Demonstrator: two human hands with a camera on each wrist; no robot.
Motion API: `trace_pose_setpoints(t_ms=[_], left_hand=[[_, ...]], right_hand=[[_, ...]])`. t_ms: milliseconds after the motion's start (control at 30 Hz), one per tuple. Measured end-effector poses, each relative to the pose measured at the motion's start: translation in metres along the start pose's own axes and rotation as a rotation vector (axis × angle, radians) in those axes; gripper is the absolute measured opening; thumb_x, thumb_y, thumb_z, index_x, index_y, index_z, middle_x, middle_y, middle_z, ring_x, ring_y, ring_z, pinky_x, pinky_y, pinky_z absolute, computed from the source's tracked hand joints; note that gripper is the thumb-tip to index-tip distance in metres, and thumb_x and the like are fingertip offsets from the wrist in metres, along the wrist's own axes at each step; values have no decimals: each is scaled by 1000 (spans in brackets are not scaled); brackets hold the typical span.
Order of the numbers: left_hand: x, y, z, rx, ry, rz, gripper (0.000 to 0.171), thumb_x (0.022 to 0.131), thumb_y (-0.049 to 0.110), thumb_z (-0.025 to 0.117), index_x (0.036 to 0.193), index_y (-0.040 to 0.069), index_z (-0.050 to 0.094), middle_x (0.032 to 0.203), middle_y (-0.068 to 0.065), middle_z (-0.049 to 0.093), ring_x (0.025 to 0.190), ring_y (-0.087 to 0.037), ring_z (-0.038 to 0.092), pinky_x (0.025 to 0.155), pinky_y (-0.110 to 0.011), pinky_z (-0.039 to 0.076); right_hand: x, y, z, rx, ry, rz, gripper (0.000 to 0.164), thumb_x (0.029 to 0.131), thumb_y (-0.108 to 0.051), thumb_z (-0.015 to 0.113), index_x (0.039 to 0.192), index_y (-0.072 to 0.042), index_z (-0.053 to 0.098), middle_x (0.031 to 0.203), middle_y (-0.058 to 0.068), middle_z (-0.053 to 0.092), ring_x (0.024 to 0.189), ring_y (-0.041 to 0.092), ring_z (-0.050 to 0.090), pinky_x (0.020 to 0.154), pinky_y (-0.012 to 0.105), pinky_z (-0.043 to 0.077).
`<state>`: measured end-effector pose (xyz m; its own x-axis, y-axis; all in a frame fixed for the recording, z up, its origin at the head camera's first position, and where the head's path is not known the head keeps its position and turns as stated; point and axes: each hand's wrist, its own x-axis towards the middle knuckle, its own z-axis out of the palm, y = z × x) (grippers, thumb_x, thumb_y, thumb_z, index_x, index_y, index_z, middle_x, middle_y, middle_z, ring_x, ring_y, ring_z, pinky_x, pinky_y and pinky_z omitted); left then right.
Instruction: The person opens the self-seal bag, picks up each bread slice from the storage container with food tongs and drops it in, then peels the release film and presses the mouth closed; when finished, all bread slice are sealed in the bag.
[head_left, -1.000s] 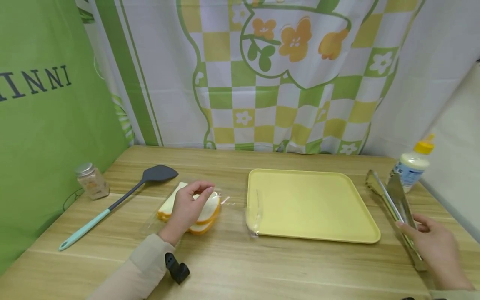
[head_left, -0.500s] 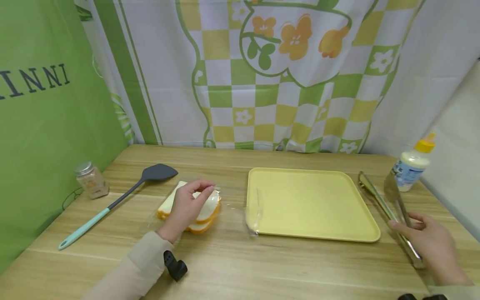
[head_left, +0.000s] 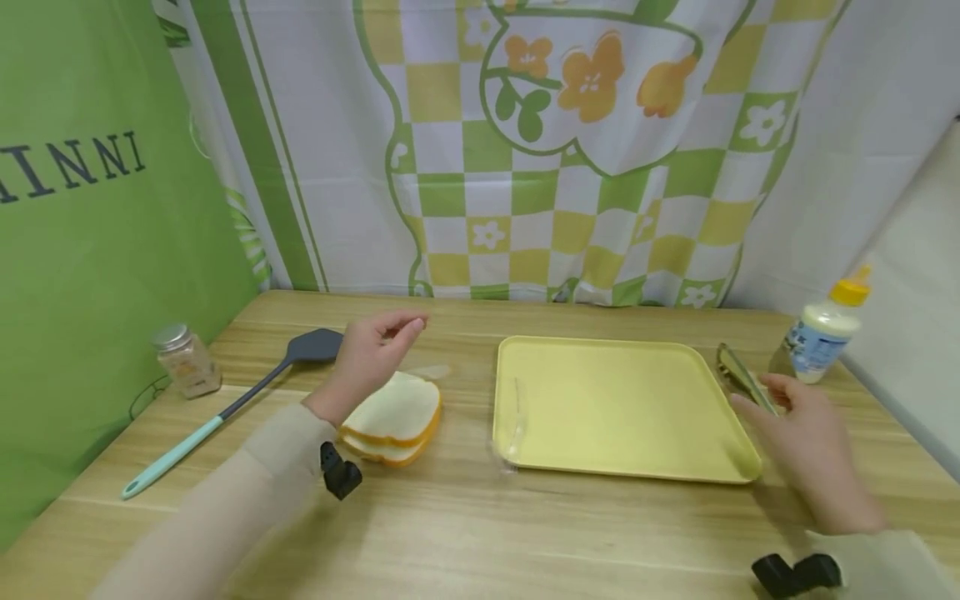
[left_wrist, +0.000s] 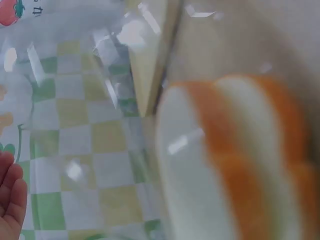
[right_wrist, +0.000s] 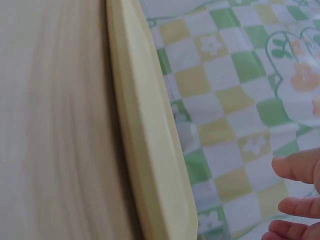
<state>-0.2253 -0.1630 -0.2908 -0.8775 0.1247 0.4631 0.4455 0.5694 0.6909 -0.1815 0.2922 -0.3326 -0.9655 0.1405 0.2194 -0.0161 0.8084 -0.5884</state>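
Note:
In the head view my left hand [head_left: 371,354] is raised over the left side of the bread slices [head_left: 396,408], white with orange crust. Its thumb and forefinger tips meet in a pinch. Clear plastic bag film [head_left: 517,425] spreads from the bread to the tray. Shiny film also crosses the left wrist view in front of the bread [left_wrist: 190,180], beside my curled fingers [left_wrist: 14,200]. My right hand [head_left: 810,450] is over the metal tongs [head_left: 738,379], hiding their handle end. In the right wrist view its thumb [right_wrist: 295,166] and fingers are apart with nothing between them.
A yellow tray [head_left: 615,408] lies at centre right, its right edge close to my right hand. A yellow-capped squeeze bottle [head_left: 821,337] stands at the far right. On the left are a spatula [head_left: 251,396] and a glass jar [head_left: 187,362]. A patterned curtain [head_left: 465,192] hangs behind.
My left hand has risen and moved back, uncovering more bread. The tongs have shifted left, and my right hand has slid forward and left off their handle.

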Motion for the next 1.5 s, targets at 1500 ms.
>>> trace_pose_setpoints(t_ms=[1500], left_hand=[[44, -5, 67, 66, -790, 146, 15, 91, 11, 58, 91, -1, 68, 88, -15, 67, 70, -8, 52, 67, -22, 46]], right_hand=[[29, -169, 132, 295, -362, -255, 13, 82, -10, 60, 87, -4, 70, 80, 2, 67, 68, 13, 54, 61, 25, 45]])
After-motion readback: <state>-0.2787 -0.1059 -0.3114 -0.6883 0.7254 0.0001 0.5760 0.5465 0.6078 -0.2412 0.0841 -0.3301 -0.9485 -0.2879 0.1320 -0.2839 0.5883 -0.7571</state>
